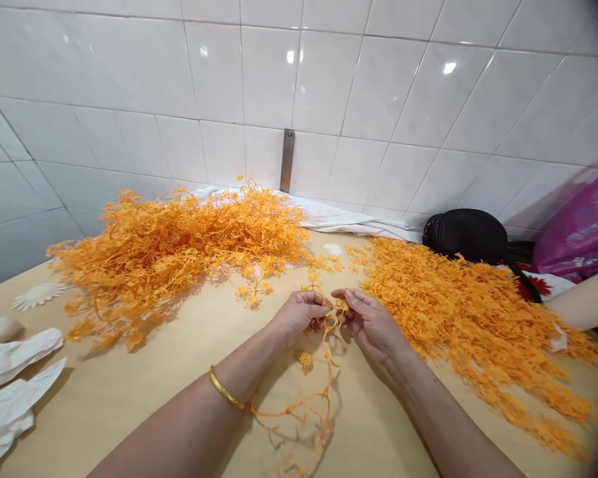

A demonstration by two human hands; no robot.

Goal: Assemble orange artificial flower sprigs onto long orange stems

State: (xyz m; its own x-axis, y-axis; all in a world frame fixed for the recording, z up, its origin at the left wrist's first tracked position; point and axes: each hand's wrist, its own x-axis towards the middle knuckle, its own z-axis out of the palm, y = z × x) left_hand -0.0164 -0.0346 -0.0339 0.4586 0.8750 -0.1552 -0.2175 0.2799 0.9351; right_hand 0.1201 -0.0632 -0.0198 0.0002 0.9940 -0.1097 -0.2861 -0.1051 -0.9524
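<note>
Over the middle of the table, my left hand (pixel 299 313) pinches a thin, branched orange plastic stem (pixel 326 392), which trails down toward me in a loop past my left wrist. Close beside it, my right hand (pixel 373 325) has thumb and fingers closed on a small orange flower-like piece (pixel 341 307) at the upper part of that stem. The fingertips partly hide where piece and stem meet. A loose orange floret (pixel 305 361) lies on the table just below my left hand.
A tangled heap of orange branched stems (pixel 179 245) fills the back left. Small orange pieces (pixel 453 318) form a wide pile at right. Behind it sit a black pouch (pixel 466 232) and a purple bag (pixel 578 229). White gloves (pixel 14 372) lie at left; a tiled wall (pixel 219 79) stands behind.
</note>
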